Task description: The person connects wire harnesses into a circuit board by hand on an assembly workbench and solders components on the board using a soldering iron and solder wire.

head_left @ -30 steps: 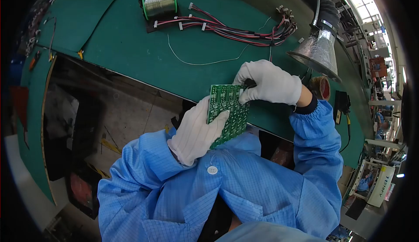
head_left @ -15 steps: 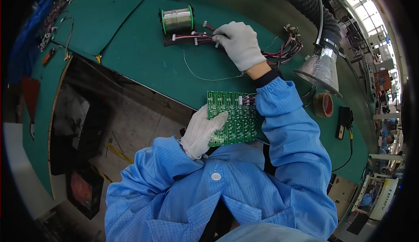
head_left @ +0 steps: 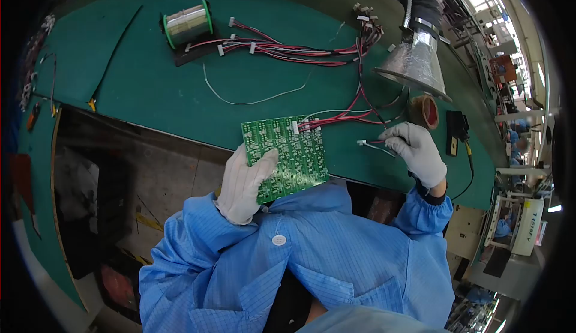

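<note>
My gloved left hand (head_left: 245, 183) grips a green circuit board (head_left: 287, 162) by its left edge, thumb on top. A white connector with red and black wires (head_left: 336, 119) sits at the board's upper edge. In my gloved right hand (head_left: 414, 150), pinched between thumb and fingers, is a wire harness (head_left: 373, 143) whose small white connector points left. Beyond the board lies a bundle of wire harnesses (head_left: 288, 51) with white connectors at both ends. A loose strand of solder wire (head_left: 252, 102) curves across the green mat.
A solder spool (head_left: 187, 24) stands at the back left. On the right are a foil-wrapped fume extractor hood (head_left: 414, 63), a tape roll (head_left: 423, 112) and a black tool holder (head_left: 457, 132) with a cable. The green bench (head_left: 150, 87) has a front edge along the left.
My right hand has moved from the harness bundle at the back to the right of the board, bringing one harness along. My left hand still holds the board.
</note>
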A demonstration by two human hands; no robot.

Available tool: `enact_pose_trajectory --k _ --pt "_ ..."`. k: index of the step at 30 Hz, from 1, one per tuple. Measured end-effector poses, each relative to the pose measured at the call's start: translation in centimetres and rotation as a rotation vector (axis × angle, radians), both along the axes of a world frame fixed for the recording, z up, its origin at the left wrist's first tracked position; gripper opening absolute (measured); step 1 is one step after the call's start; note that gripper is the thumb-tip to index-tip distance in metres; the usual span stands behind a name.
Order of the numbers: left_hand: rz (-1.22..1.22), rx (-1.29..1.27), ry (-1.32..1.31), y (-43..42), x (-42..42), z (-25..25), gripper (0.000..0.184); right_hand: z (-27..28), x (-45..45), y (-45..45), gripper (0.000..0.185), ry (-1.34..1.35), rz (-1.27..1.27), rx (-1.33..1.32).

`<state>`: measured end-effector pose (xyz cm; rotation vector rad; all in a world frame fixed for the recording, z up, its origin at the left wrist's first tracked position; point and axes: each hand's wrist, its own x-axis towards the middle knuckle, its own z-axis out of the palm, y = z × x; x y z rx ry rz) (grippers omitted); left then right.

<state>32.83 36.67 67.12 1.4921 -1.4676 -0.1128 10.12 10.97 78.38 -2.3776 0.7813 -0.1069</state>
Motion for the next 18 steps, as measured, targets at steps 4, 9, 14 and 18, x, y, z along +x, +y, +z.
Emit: enact_pose_trajectory --k 4,9,14,18 --pt "0.011 0.036 -0.075 -0.2 -0.1 -0.3 0.025 -4.4 -1.5 0.7 0.004 0.077 0.009 -0.631" --pt "0.048 0.040 -0.079 -0.1 -0.3 0.5 0.023 -5.5 -0.2 2.5 0.026 -0.098 0.039 -0.642" --pt "0.081 0.021 -0.108 -0.1 -0.7 0.3 0.021 -5.4 -0.1 3.2 0.037 -0.180 0.170 -0.430" --pt "0.081 -0.017 -0.086 -0.1 -0.7 0.4 0.019 -3.4 0.5 3.9 0.034 0.033 0.123 -0.323"
